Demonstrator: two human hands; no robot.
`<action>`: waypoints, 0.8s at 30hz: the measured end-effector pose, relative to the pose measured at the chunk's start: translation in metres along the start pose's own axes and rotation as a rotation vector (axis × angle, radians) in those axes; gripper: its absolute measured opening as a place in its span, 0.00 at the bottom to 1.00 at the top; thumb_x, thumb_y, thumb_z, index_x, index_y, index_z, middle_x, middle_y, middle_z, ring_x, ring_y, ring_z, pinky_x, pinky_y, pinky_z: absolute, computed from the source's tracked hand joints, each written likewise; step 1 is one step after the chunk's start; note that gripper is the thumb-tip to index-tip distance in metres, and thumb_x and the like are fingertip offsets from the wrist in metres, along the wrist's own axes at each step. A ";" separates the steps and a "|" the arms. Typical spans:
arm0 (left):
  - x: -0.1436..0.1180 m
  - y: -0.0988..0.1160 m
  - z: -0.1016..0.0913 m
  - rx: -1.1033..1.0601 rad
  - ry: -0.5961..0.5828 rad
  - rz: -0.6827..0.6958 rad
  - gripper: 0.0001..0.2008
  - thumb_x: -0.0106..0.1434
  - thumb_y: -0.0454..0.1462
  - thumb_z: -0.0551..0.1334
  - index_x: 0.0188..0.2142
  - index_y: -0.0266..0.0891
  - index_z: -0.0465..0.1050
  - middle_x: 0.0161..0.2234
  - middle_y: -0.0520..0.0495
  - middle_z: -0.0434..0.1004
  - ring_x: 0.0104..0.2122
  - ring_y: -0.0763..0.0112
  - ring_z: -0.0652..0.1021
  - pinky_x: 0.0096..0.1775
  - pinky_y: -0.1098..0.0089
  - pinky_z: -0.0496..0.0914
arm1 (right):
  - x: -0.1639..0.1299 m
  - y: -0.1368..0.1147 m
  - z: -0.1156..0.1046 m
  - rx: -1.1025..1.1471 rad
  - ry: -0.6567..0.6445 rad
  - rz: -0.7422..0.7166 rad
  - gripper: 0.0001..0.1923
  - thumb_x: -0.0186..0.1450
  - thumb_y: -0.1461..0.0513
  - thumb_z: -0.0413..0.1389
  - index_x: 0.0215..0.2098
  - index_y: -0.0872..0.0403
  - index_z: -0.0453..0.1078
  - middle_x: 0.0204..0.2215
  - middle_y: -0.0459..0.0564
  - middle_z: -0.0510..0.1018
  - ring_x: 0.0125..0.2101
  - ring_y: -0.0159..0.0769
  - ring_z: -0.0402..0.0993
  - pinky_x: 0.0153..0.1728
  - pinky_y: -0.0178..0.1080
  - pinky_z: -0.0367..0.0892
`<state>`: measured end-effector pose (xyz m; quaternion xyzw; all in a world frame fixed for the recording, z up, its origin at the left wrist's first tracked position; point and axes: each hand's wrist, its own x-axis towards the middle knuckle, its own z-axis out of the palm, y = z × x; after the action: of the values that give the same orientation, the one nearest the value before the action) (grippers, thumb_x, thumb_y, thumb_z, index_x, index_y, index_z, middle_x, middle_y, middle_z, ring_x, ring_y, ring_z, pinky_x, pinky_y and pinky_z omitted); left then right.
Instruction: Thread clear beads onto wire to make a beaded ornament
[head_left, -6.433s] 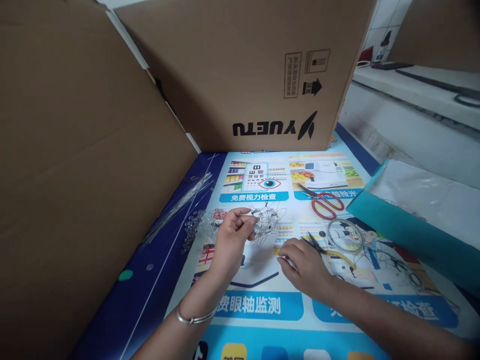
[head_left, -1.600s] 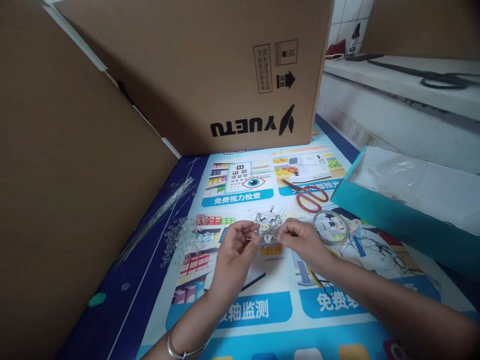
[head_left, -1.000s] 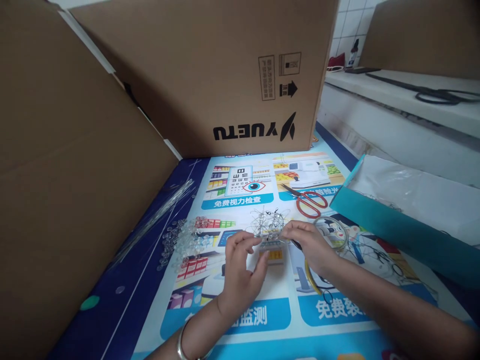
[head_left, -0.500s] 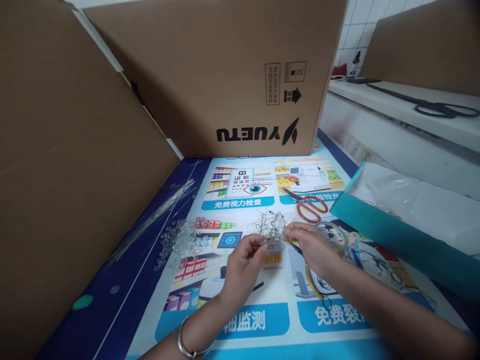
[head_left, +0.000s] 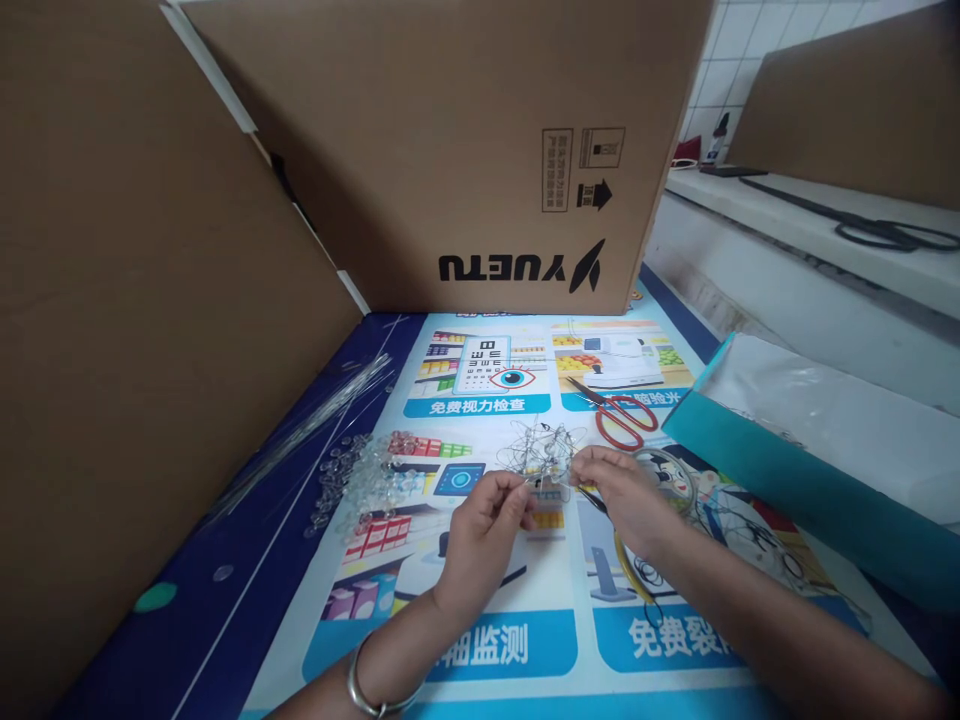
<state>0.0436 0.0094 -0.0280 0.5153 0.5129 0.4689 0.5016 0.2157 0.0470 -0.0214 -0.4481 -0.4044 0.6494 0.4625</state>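
Observation:
A tangle of thin wire with small clear beads (head_left: 541,447) lies at the middle of the printed table cover. My left hand (head_left: 491,520), with a silver bangle at the wrist, is closed in a pinch at its near edge, on a thin wire end. My right hand (head_left: 619,495) pinches at the tangle's right side; what sits between those fingertips is too fine to make out. Yellow-handled pliers (head_left: 634,568) show partly beneath the right hand, their dark tip pointing toward the tangle. Whether that hand touches them, I cannot tell. Red-handled scissors (head_left: 626,422) lie just beyond.
Loose clear beads (head_left: 360,485) spread to the left, beside a bundle of thin straight wires (head_left: 315,425). A teal box (head_left: 795,490) stands at right, near loose dark wire (head_left: 750,535). Large cardboard (head_left: 375,150) walls the back and left. Black scissors (head_left: 870,225) rest on a ledge.
The view has shifted slightly. My left hand's fingertips have turned a little toward the right hand at the tangle's near edge. My right hand stays nearly in place.

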 end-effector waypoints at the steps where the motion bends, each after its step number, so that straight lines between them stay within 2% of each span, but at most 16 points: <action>1: 0.000 -0.001 0.000 -0.009 0.001 0.005 0.08 0.62 0.41 0.54 0.33 0.39 0.64 0.27 0.52 0.70 0.25 0.76 0.71 0.31 0.73 0.66 | -0.001 0.000 0.000 -0.002 -0.002 0.008 0.07 0.57 0.61 0.57 0.23 0.55 0.66 0.21 0.43 0.68 0.26 0.29 0.62 0.30 0.34 0.57; 11: -0.001 -0.001 0.002 -0.082 -0.018 -0.016 0.08 0.62 0.41 0.54 0.33 0.38 0.63 0.29 0.52 0.72 0.21 0.79 0.70 0.27 0.75 0.65 | -0.004 0.002 0.002 -0.090 -0.005 -0.026 0.08 0.58 0.60 0.56 0.24 0.55 0.65 0.21 0.41 0.65 0.24 0.27 0.58 0.28 0.33 0.54; 19: -0.001 -0.001 0.002 -0.048 0.004 -0.008 0.08 0.63 0.41 0.54 0.33 0.39 0.63 0.29 0.52 0.73 0.21 0.79 0.70 0.28 0.74 0.66 | -0.002 0.007 0.002 -0.251 0.037 -0.098 0.08 0.59 0.60 0.55 0.24 0.55 0.63 0.19 0.40 0.61 0.22 0.26 0.52 0.24 0.32 0.50; 24: 0.000 0.000 0.002 -0.057 -0.004 0.013 0.08 0.63 0.41 0.54 0.33 0.39 0.63 0.29 0.52 0.73 0.21 0.79 0.70 0.28 0.74 0.66 | -0.003 0.006 0.004 -0.309 0.061 -0.148 0.08 0.59 0.60 0.54 0.25 0.55 0.63 0.21 0.41 0.62 0.23 0.27 0.54 0.25 0.32 0.52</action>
<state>0.0454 0.0090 -0.0278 0.5049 0.4952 0.4855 0.5140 0.2111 0.0423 -0.0258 -0.5022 -0.5172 0.5298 0.4468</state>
